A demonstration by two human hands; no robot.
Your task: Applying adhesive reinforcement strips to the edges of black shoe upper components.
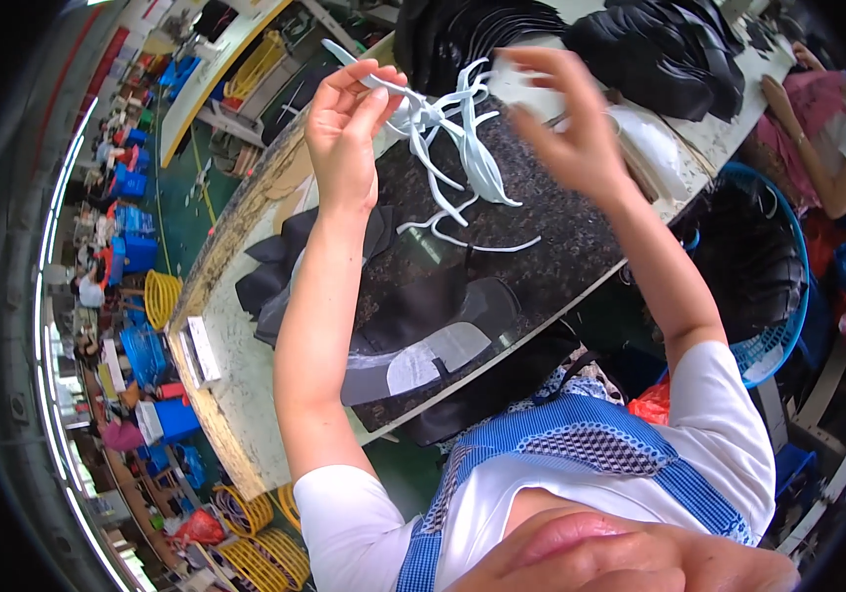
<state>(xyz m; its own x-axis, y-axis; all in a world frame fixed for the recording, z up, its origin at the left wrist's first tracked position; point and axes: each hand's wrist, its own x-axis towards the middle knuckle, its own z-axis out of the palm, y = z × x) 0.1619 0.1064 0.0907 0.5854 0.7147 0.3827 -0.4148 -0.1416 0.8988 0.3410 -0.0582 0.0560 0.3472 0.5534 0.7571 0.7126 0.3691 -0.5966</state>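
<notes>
Up over the worktable, my left hand pinches a tangled bunch of pale blue-white strips between thumb and fingers. Its loops and loose ends hang to the right of the hand, and the longest ends trail low over a dark speckled board. My right hand is raised on the other side of the bunch, blurred by motion. Its thumb and fingers look apart, with nothing visible between them. Below the hands lie flat black cut pieces and a curved dark piece with a light grey patch.
Stacked black pieces and a heap of black material stand at the table's far side. At the right, a blue basket holds black pieces. Beyond it, another person rests an arm on the table. Yellow baskets stand at left.
</notes>
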